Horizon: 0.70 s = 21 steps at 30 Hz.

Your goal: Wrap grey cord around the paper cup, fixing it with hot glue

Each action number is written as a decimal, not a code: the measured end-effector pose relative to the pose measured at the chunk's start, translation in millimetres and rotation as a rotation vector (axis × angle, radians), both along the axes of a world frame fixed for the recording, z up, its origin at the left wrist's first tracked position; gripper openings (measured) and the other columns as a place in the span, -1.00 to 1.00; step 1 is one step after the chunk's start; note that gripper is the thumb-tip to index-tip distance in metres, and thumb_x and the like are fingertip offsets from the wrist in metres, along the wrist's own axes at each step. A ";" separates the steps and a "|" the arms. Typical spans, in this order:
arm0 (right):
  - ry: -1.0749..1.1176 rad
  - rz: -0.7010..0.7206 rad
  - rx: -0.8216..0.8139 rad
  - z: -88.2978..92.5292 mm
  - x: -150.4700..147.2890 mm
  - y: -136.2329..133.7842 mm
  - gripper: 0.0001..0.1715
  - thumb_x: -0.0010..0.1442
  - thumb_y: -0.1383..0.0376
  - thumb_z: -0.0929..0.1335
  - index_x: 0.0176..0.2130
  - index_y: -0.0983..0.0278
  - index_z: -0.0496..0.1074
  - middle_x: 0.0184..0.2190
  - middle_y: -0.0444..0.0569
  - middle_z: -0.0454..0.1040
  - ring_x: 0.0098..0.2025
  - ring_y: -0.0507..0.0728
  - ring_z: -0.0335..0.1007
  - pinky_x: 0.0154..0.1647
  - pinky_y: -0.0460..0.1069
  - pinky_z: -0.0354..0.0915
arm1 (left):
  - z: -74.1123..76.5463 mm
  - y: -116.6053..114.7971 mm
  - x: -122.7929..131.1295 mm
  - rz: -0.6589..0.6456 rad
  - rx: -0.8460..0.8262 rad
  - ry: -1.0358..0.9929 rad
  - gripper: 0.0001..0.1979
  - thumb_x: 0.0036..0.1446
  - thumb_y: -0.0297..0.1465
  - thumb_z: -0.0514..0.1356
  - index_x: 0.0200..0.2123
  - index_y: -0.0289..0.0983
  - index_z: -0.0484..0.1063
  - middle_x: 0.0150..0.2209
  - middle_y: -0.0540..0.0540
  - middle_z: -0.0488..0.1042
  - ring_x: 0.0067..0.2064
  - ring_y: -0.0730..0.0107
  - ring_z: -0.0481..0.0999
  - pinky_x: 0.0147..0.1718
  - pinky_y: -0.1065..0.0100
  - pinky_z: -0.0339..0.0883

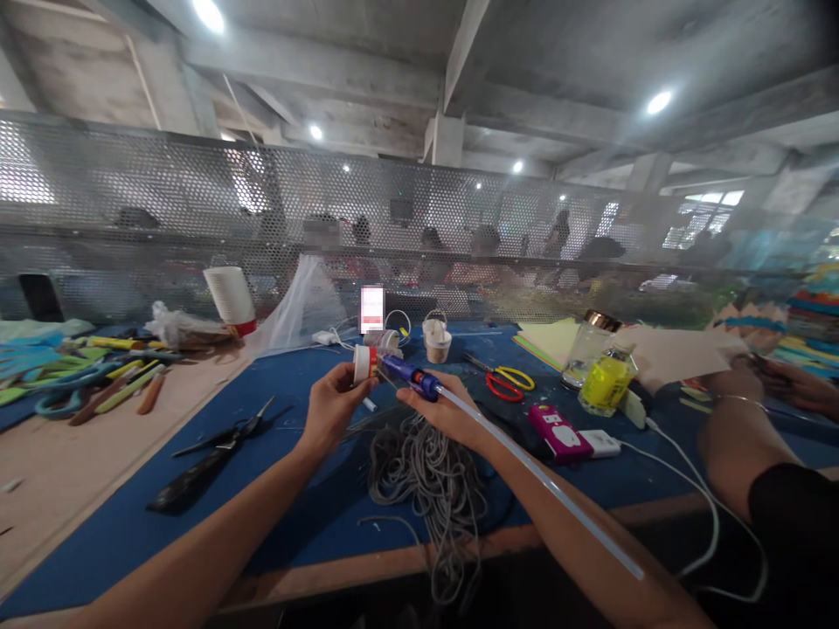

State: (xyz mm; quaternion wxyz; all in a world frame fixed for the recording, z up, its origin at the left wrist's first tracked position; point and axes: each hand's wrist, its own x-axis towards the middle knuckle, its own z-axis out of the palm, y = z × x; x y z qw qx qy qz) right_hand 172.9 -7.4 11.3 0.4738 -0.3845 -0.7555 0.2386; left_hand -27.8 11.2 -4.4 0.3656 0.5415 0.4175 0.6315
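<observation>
My left hand is closed round a small white cup with a red band, held up over the blue mat. My right hand grips a blue glue gun whose tip touches the cup. A long clear glue stick runs back from the gun along my right forearm. A tangle of grey cord lies on the mat just under both hands.
Black scissors lie left of my hands; red-and-yellow scissors, a pink box, a white charger and cable and glass jars lie to the right. Another person's arms rest at far right. A mesh screen stands behind.
</observation>
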 end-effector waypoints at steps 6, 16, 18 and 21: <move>0.151 0.037 -0.025 -6.6 -4.7 9.0 -0.67 0.08 0.07 0.42 -0.35 0.26 0.36 -0.39 -0.12 0.42 -0.35 0.05 0.32 -0.30 -0.08 0.26 | -4.2 -1.4 0.4 -0.060 0.000 0.007 -0.71 -0.11 -0.30 0.41 -0.33 -0.31 0.49 -0.38 -0.02 0.54 -0.35 0.36 0.46 -0.30 0.38 0.27; 0.003 -0.142 0.123 -15.3 -9.3 11.4 -0.75 0.05 0.21 0.41 -0.40 0.22 0.24 -0.40 -0.12 0.36 -0.41 0.06 0.25 -0.36 -0.03 0.22 | -1.4 -7.3 2.6 -0.105 -0.029 -0.012 -0.73 -0.07 -0.31 0.39 -0.30 -0.30 0.49 -0.35 -0.05 0.55 -0.31 0.34 0.48 -0.25 0.34 0.30; 0.029 -0.149 0.111 -15.4 -9.5 11.1 -0.79 0.08 0.24 0.38 -0.41 0.22 0.24 -0.44 -0.14 0.34 -0.43 0.05 0.22 -0.38 -0.04 0.21 | -1.3 -7.2 3.0 -0.112 -0.029 -0.006 -0.73 -0.07 -0.30 0.39 -0.30 -0.30 0.49 -0.36 -0.05 0.56 -0.32 0.33 0.48 -0.26 0.34 0.30; 0.064 -0.147 0.108 -14.3 -7.2 11.7 -0.82 0.09 0.24 0.38 -0.41 0.22 0.28 -0.45 -0.14 0.36 -0.43 0.04 0.22 -0.37 -0.05 0.22 | -0.8 -8.2 3.2 -0.114 -0.016 0.016 -0.74 -0.07 -0.29 0.38 -0.32 -0.29 0.50 -0.38 -0.04 0.56 -0.34 0.34 0.48 -0.29 0.36 0.29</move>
